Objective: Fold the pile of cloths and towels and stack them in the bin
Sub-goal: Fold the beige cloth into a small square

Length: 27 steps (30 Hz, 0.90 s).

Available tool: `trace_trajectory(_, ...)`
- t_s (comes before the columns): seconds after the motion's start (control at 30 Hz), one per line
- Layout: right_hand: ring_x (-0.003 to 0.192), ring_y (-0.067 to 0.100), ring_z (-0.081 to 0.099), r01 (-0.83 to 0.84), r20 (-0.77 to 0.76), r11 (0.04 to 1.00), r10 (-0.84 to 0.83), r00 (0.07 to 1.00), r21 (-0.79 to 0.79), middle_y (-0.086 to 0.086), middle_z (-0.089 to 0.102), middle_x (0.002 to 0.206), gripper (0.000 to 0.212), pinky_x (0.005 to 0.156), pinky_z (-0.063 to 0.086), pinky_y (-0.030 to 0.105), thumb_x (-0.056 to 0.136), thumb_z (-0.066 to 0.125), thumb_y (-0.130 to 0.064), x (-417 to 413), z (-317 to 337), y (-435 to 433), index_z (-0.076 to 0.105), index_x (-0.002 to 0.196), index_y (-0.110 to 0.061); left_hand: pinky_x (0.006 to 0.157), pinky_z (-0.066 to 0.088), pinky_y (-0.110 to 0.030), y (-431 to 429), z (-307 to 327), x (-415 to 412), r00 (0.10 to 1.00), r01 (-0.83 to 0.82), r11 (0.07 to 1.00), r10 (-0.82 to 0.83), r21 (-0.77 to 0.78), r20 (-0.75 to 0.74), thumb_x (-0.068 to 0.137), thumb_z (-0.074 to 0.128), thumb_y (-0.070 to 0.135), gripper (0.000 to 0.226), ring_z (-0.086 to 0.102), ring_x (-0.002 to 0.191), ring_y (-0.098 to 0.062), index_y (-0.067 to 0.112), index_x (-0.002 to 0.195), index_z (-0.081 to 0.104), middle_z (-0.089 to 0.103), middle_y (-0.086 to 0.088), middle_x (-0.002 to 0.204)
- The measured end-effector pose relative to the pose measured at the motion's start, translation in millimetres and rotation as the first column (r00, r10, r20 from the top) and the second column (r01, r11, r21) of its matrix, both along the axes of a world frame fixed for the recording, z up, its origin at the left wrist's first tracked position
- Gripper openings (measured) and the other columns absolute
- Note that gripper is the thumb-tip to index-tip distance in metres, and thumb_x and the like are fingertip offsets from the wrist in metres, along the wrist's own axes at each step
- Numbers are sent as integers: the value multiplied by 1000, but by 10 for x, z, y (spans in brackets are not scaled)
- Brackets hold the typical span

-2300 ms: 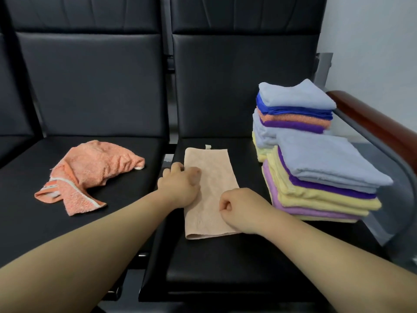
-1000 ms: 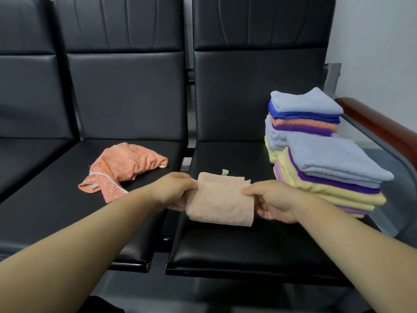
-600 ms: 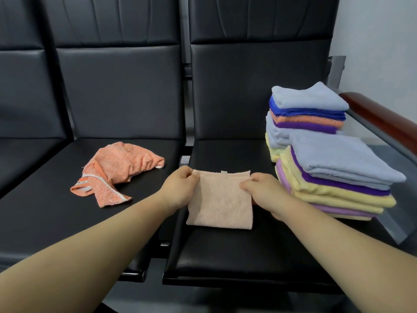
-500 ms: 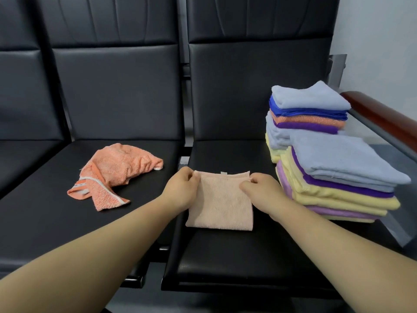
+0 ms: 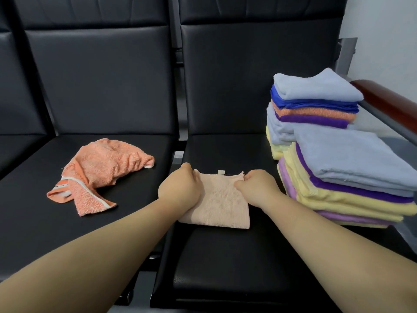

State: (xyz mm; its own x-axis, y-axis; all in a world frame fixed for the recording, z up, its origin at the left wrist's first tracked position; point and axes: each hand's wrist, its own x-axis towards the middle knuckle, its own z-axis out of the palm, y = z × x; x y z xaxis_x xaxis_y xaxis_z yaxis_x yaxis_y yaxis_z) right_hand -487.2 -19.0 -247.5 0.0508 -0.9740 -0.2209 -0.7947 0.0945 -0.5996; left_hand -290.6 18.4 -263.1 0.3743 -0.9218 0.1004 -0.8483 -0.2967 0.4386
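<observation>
Since a couple of seconds ago the beige cloth [image 5: 220, 199] has gone from a long strip to a near-square folded in half. In the last half second it has barely shifted. It lies flat on the right-hand black seat [image 5: 225, 256], near the seat's left edge, with its small tag [image 5: 221, 172] poking out at twelve o'clock.

The left hand [image 5: 179, 190] sits curled over the cloth's ten-o'clock corner. Its fingertips are hidden, so it seems to be gripping the edge rather than plainly pinching it. The right hand [image 5: 257, 188] pinches the two-o'clock corner between thumb and curled fingers, wrinkling the hem.

The seat is bare vinyl from the cloth's near edge to the seat's front lip at six o'clock, and again beyond the cloth at twelve up to the backrest. At three o'clock the front stack [image 5: 352, 175] of folded towels stands close to the right wrist. The taller back stack [image 5: 316, 102] rises behind it at one o'clock, beside a reddish-brown armrest [image 5: 388, 98].

At nine o'clock, on the neighbouring seat [image 5: 33, 211], a crumpled orange towel [image 5: 106, 170] lies well apart. It is nubbly terry with a pale stripe. The beige cloth is a finer, ribbed weave. The stacked towels look plush in grey-blue, purple, yellow and lilac.
</observation>
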Motion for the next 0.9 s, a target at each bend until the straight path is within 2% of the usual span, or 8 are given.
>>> trace_trajectory(0.23,74,14,57,-13,-218,997,-3,976,-70,-2,59,90,24,55,40,29,96,55,-40,7,14,-2,55,107,-18,66,37,-36,-63,3,-11,995,-25,996,17,85,96,106,36,35,26,55,71,-23,13,95,42,63,-2,88)
trace_trajectory(0.33,76,16,60,-71,-367,997,74,927,22,-1,62,90,41,60,45,30,98,43,-55,-10,113,64,58,106,-17,79,42,-38,-61,92,-4,997,-56,969,42,239,66,107,32,44,40,61,95,-29,9,113,52,64,-6,109)
trace_trajectory(0.4,84,20,64,-85,-378,994,107,920,74,3,63,101,50,64,48,31,98,40,-54,-3,132,118,63,115,-13,84,44,-38,-49,153,3,998,-53,937,56,347,0,106,31,46,48,61,102,-29,8,124,55,63,-9,119)
trace_trajectory(0.53,96,25,63,-107,-314,985,144,939,133,8,52,125,49,73,51,33,96,43,-44,56,118,226,58,131,-12,67,41,-32,48,209,19,994,-4,920,47,391,-100,105,37,35,37,57,84,-22,7,119,57,62,-9,112)
trace_trajectory(0.67,86,21,64,-92,-152,986,113,982,139,6,61,105,25,62,45,31,97,47,-25,115,157,231,61,115,-14,68,48,-34,111,240,156,961,7,956,74,292,-266,98,48,19,11,56,81,-21,12,100,57,62,-7,103)
trace_trajectory(0.77,85,18,59,-86,73,992,79,994,91,4,58,101,16,66,46,31,101,47,-20,104,236,241,54,113,-14,81,59,-45,190,352,182,893,-8,985,83,170,-442,99,45,22,12,60,91,-26,13,97,54,59,-6,99)
trace_trajectory(0.83,86,18,59,-61,191,997,53,980,40,4,58,103,14,67,47,31,104,47,-21,89,336,282,50,117,-15,79,56,-44,233,474,152,895,-20,998,48,67,-443,101,43,25,17,59,91,-24,11,99,53,59,-3,96)
trace_trajectory(0.9,85,16,59,-50,264,998,56,963,-30,4,59,103,15,65,46,29,106,47,-23,56,453,313,48,121,-18,66,45,-33,253,614,93,920,-33,998,10,-53,-391,104,42,28,20,55,82,-17,11,98,51,57,1,91)
